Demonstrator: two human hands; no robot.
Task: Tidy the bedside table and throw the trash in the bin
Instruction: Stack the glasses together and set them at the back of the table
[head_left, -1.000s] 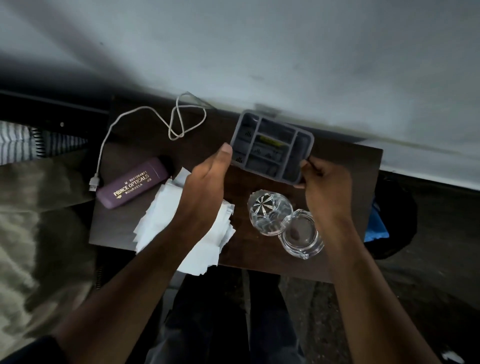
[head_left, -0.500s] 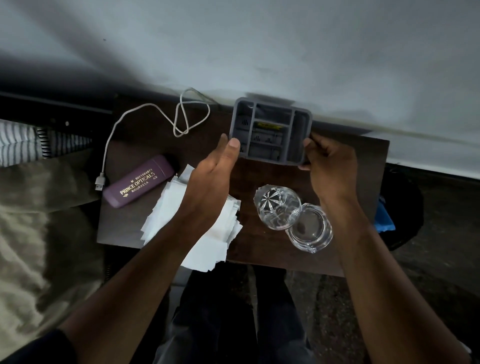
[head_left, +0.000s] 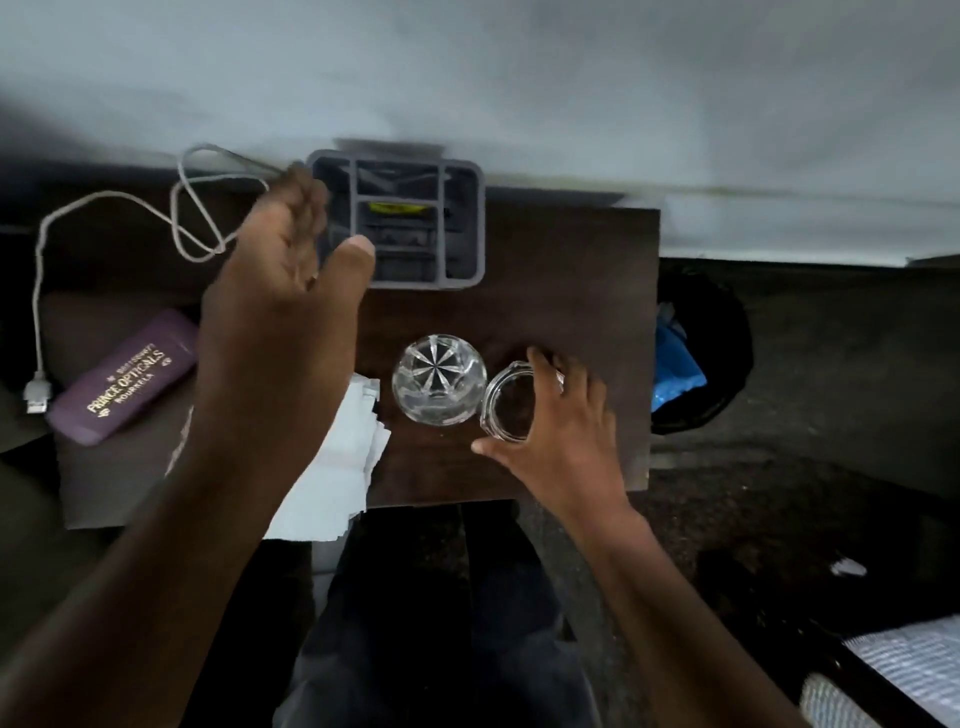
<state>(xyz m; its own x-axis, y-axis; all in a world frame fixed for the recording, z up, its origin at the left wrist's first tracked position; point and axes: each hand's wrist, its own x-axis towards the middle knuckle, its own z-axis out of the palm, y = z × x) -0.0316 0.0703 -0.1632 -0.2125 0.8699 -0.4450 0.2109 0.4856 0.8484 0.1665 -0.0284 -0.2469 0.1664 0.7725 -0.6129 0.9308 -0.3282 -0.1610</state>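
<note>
On the dark bedside table (head_left: 571, 291), a grey compartment organizer (head_left: 480, 223) stands at the back against the wall. My left hand (head_left: 280, 291) hovers open at its left side, slightly blurred, holding nothing. A cut-glass tumbler (head_left: 439, 379) stands mid-table, touching a second clear glass (head_left: 506, 405) on its right. My right hand (head_left: 566, 431) wraps that second glass, fingers over the far rim and thumb at the near rim. White tissues (head_left: 337, 467) lie partly under my left forearm and overhang the front edge. A purple glasses case (head_left: 124, 384) lies at the left.
A white USB cable (head_left: 39, 291) loops across the table's back left corner. A black bin (head_left: 727, 332) with blue trash (head_left: 675, 369) inside stands on the floor just right of the table. A bed edge shows at the left, my legs below the table front.
My right hand let go of the organizer, which now rests against the wall, and came down onto the clear glass. My left hand moved up toward the organizer's left side.
</note>
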